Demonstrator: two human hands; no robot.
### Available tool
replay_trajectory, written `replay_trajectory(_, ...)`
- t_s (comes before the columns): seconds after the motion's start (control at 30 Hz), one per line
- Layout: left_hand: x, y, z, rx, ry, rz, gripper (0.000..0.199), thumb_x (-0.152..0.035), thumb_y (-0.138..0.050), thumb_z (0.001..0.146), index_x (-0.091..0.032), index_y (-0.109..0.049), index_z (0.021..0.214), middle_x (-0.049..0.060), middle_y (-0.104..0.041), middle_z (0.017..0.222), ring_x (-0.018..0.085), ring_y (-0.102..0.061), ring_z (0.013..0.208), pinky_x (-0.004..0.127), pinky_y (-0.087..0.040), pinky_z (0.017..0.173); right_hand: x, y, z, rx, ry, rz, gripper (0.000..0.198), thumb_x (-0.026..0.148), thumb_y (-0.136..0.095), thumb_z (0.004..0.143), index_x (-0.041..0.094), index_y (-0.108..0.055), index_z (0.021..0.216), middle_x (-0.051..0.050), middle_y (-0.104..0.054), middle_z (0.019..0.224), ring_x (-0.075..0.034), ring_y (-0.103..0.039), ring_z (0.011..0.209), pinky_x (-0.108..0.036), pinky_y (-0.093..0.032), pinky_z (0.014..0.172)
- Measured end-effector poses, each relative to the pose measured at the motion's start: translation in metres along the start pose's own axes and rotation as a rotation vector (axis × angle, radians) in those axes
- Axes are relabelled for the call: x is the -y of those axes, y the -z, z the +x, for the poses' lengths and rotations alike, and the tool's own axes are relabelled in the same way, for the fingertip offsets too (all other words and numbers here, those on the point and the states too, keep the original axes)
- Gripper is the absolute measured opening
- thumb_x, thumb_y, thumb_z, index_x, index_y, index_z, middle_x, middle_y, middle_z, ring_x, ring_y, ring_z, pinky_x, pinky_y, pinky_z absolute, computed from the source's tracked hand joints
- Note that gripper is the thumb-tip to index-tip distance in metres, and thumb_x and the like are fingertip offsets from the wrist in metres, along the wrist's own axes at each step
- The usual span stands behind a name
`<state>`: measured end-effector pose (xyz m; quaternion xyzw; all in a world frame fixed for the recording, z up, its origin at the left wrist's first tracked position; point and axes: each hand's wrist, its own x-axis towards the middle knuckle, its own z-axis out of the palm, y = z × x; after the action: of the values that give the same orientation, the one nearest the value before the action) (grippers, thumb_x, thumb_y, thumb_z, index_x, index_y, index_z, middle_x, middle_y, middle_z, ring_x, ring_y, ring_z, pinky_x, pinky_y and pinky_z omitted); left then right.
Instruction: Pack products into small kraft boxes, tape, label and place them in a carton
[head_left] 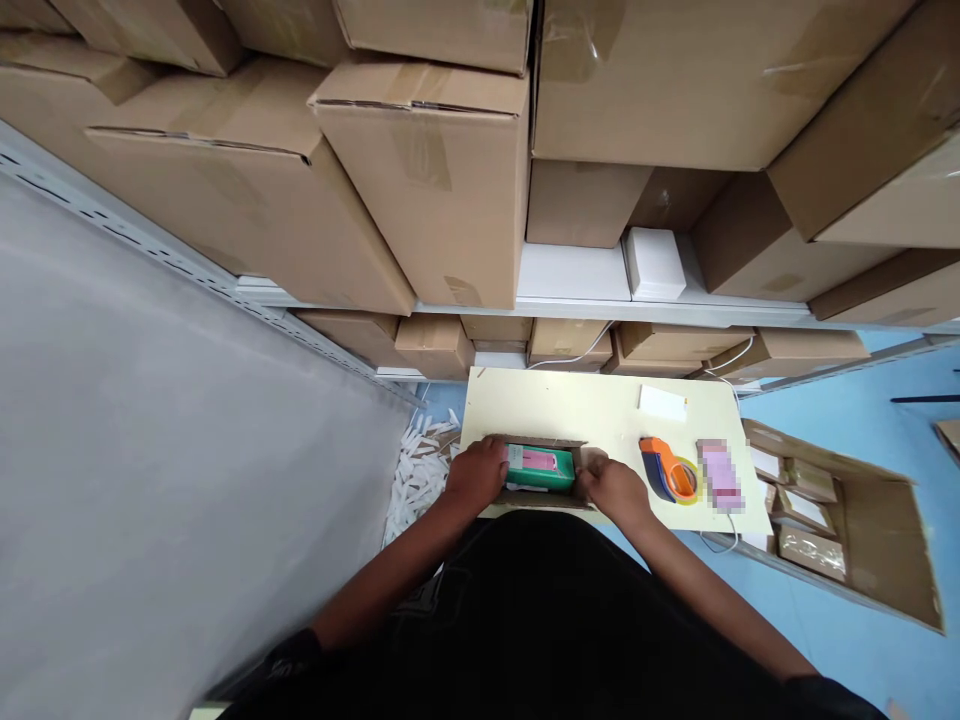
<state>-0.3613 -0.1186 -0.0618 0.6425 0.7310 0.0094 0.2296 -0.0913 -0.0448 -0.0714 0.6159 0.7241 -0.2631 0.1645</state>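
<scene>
A small open cardboard box [551,501] lies on the cream table near my body, with a green retail box [553,481] bearing a pink picture inside it. My left hand [477,474] is closed on the carton's left end, its fingertips beside the green box. At the opposite end, my right hand [616,489] has its fingers bent around the carton's right end flap. The undersides of both hands and part of the carton's ends are hidden.
Right of the carton on the table [551,400] are an orange tape dispenser [671,470], a blurred pink phone [720,475] and a white card [662,402]. A large carton [892,540] holds several parcels. White filler [416,470] lies left; shelves of boxes [450,180] rise ahead.
</scene>
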Motion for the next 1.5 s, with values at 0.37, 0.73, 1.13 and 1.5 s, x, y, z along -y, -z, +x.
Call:
replay_trajectory(0.37, 0.039, -0.052, -0.027, 0.060, 0.298, -0.817, 0.036, -0.042, -0.049, 0.094, -0.020, -0.070, 0.112, 0.010, -0.076, 0.112, 0.029, -0.068, 0.110, 0.038, -0.050, 0.096, -0.030, -0.053, 0.020, 0.115, -0.179, 0.790, 0.035, 0.053, -0.069, 0.074, 0.023, -0.053, 0.075, -0.002, -0.062, 0.070, -0.020, -0.060, 0.070, -0.030, -0.042, 0.063)
replay_trajectory(0.73, -0.032, -0.067, -0.069, -0.232, 0.474, -0.888, 0.039, -0.044, -0.048, 0.094, -0.018, -0.071, 0.110, 0.007, -0.077, 0.106, 0.028, -0.069, 0.104, 0.038, -0.053, 0.092, -0.051, -0.005, 0.055, 0.187, 0.111, 0.713, 0.038, 0.048, -0.070, 0.070, 0.027, -0.039, 0.064, 0.009, -0.035, 0.053, -0.012, -0.036, 0.053, -0.027, -0.026, 0.052)
replay_trajectory(1.13, -0.110, -0.095, -0.207, -0.779, 0.827, -1.194, 0.034, -0.039, -0.041, 0.090, -0.018, -0.067, 0.096, 0.005, -0.074, 0.093, 0.023, -0.070, 0.089, 0.036, -0.061, 0.079, 0.027, 0.036, 0.006, 0.561, 0.581, 1.031, 0.053, 0.049, -0.076, 0.074, 0.022, -0.071, 0.120, -0.004, -0.076, 0.119, -0.025, -0.067, 0.109, -0.032, -0.052, 0.085)
replay_trajectory(1.5, -0.120, -0.145, -0.425, -1.289, 1.124, -0.971, 0.043, -0.046, -0.044, 0.098, -0.018, -0.073, 0.113, 0.006, -0.077, 0.113, 0.026, -0.068, 0.111, 0.037, -0.052, 0.100, 0.125, -0.109, -0.156, 0.800, 0.595, 0.842, 0.052, 0.036, -0.087, 0.060, 0.018, -0.074, 0.107, -0.006, -0.079, 0.100, -0.026, -0.074, 0.089, -0.033, -0.062, 0.071)
